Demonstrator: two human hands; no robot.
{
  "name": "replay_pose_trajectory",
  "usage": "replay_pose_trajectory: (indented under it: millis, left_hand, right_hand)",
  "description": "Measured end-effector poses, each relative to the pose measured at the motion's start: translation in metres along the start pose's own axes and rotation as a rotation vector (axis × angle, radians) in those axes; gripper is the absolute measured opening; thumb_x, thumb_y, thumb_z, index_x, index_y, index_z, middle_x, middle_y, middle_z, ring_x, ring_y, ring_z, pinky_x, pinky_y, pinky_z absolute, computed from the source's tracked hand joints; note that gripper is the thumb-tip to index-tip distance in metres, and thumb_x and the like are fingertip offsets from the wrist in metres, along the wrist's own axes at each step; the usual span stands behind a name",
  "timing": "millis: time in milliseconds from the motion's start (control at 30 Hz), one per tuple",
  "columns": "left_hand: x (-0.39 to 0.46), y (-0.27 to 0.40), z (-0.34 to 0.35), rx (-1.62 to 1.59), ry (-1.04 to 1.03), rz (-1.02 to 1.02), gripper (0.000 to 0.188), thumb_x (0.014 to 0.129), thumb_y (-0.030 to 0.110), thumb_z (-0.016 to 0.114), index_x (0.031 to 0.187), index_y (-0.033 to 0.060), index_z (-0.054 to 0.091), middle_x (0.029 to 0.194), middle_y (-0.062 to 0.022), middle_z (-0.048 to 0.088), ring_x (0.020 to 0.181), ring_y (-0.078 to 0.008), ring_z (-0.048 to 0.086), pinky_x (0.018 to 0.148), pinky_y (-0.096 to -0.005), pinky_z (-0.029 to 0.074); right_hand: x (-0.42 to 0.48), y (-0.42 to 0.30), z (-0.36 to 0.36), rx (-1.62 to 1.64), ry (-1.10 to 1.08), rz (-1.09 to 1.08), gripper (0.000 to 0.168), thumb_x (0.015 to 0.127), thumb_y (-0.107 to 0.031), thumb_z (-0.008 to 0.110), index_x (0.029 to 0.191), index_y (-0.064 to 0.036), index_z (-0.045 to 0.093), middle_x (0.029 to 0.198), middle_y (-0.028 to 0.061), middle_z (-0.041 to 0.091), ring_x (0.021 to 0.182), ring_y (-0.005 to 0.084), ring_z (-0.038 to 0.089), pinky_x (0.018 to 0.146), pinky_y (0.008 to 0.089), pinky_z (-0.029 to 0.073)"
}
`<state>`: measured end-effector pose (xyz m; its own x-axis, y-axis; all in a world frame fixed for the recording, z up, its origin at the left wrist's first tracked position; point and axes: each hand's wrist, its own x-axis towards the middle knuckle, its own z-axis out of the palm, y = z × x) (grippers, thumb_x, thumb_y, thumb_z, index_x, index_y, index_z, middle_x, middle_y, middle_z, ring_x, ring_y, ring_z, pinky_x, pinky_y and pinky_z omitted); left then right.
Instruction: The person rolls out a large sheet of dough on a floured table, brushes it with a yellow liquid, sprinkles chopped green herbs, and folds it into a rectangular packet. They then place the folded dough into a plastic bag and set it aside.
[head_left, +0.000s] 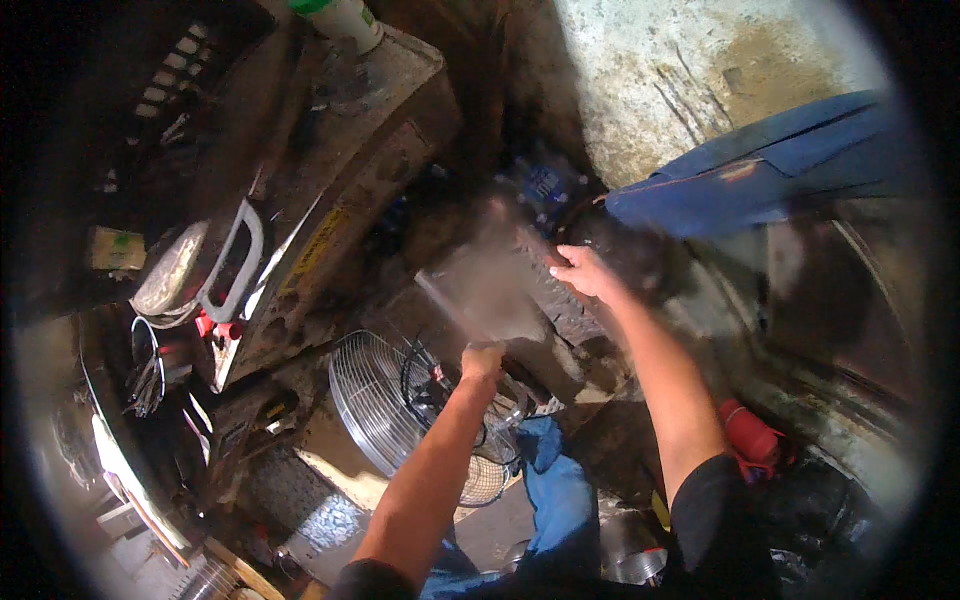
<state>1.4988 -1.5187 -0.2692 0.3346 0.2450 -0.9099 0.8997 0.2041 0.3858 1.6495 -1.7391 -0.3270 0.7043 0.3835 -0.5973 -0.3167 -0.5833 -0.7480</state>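
A flat grey-brown panel (487, 289), streaked by motion blur, lies before me. My left hand (482, 362) is closed at its near edge, with the fingers mostly hidden from view. Farther right, my right hand (589, 274) curls around a dark reddish-brown edge (538, 244); blur hides whether this belongs to the panel. Beneath my left forearm is a round metal wire fan guard (375, 405), with black cable (411, 379) by its middle. A rough grey slab-like surface (574, 319) shows below my right hand.
On the left stands a grimy metal machine body (375, 157), bearing a white container with a green lid (341, 19). A grey loop handle (234, 262) lies beside it. Blue cloth (750, 176) hangs at the upper right. A red rolled bundle (750, 435) lies near my right elbow.
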Motion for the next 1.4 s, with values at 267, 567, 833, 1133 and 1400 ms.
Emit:
replay_pose_trajectory:
  millis: [267, 567, 833, 1133, 1400]
  left_hand:
    - [0.043, 0.004, 0.019, 0.067, -0.052, -0.162, 0.036, 0.08, 0.019, 0.067, 0.106, 0.0028, 0.048, 0.099, -0.0101, 0.054, 0.09, -0.0271, 0.054, 0.066, -0.043, 0.05]
    - [-0.096, -0.001, -0.071, 0.081, -0.319, 0.632, 0.061, 0.086, 0.011, 0.059, 0.138, 0.0015, 0.029, 0.131, -0.0123, 0.048, 0.114, -0.0203, 0.049, 0.089, -0.0359, 0.044]
    - [-0.157, -0.073, -0.257, -0.081, 0.397, 0.607, 0.041, 0.089, 0.014, 0.057, 0.126, -0.0012, 0.045, 0.126, -0.0125, 0.049, 0.115, -0.0211, 0.046, 0.097, -0.0323, 0.036]
    - [-0.13, -0.107, -0.255, -0.231, 0.11, -0.036, 0.056, 0.089, 0.054, 0.046, 0.118, 0.0061, 0.052, 0.108, -0.0069, 0.056, 0.103, -0.0212, 0.051, 0.085, -0.0412, 0.038]
    - [-0.148, -0.08, -0.247, -0.172, 0.013, -0.092, 0.07, 0.087, 0.052, 0.052, 0.133, 0.0014, 0.038, 0.13, -0.012, 0.046, 0.118, -0.0257, 0.045, 0.091, -0.0433, 0.038]
  right_hand:
    - [0.001, -0.046, 0.028, -0.247, 0.499, 0.019, 0.045, 0.082, -0.021, 0.062, 0.123, -0.006, 0.053, 0.118, 0.0168, 0.057, 0.105, 0.0322, 0.055, 0.091, 0.0398, 0.042]
    - [-0.153, -0.056, 0.114, -0.09, 0.711, -0.139, 0.038, 0.078, -0.022, 0.067, 0.107, 0.0, 0.057, 0.102, 0.0176, 0.058, 0.099, 0.0342, 0.054, 0.086, 0.0398, 0.042]
    - [-0.204, -0.138, 0.242, 0.218, 0.367, 0.07, 0.035, 0.08, -0.032, 0.065, 0.098, -0.003, 0.065, 0.095, 0.0158, 0.065, 0.09, 0.0292, 0.063, 0.079, 0.0355, 0.048]
    - [-0.163, -0.164, 0.257, -0.153, 0.221, 0.142, 0.042, 0.078, -0.044, 0.063, 0.077, -0.001, 0.063, 0.074, 0.0189, 0.062, 0.072, 0.0352, 0.061, 0.065, 0.0426, 0.047]
    - [-0.157, -0.173, 0.243, -0.323, 0.064, 0.192, 0.04, 0.081, -0.043, 0.059, 0.084, -0.004, 0.065, 0.089, 0.0191, 0.063, 0.085, 0.0348, 0.061, 0.075, 0.0426, 0.047]
